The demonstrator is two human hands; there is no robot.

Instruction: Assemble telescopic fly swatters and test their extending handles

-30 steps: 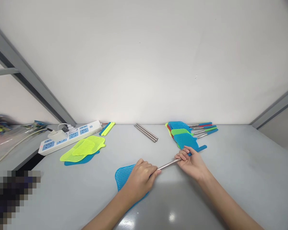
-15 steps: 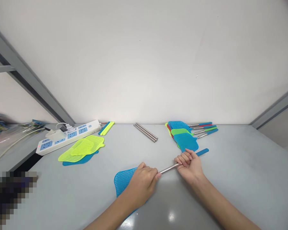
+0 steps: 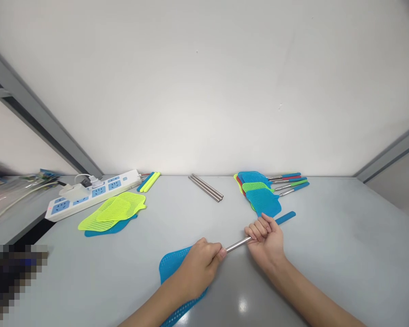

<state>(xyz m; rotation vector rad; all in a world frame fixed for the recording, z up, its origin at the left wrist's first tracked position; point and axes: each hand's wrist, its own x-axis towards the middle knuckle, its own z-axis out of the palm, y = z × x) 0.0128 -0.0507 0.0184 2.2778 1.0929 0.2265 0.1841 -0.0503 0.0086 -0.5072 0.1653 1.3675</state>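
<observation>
A fly swatter with a blue mesh head, a metal rod and a blue grip is held slantwise above the grey table. My left hand is closed round it where the rod meets the head, covering that joint and much of the mesh. Palm turned up, my right hand wraps its fingers round the rod close to the blue grip. Just beyond that hand lies a pile of fly swatters with blue, green, yellow and red heads.
Several bare metal rods lie at the back middle. To the left are loose yellow mesh heads over a blue one, yellow and blue grips, and a white power strip with plugs. A wall stands behind.
The swatter's blue head has tipped and shows more below my left forearm. Both hands keep their hold, with the right hand slightly lower and further left.
</observation>
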